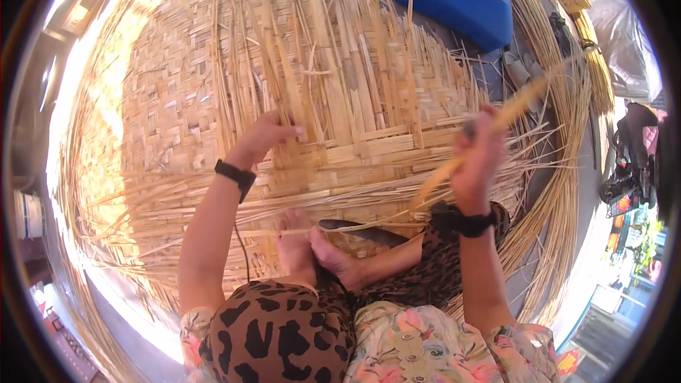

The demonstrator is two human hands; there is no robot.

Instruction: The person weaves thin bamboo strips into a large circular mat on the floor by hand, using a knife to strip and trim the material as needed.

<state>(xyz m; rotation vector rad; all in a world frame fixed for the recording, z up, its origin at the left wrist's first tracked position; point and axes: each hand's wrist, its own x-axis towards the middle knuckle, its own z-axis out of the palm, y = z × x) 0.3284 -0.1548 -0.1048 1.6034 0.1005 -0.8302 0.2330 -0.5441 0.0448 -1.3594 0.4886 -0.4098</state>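
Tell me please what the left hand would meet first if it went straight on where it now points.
Probably the long straw-coloured strips just beyond the left hand; depth is unclear, so it may already be touching them.

Sits with bent legs (277, 326) and bare feet (337, 260) close together. Angles the left forearm (208, 241) forward and to the right, holding out the left hand (259, 138) with one digit (289, 131) pointing right. Extends the right forearm (482, 269) nearly straight forward, with the right hand (477, 162) curled in a grip, blurred at the fingers (488, 128).
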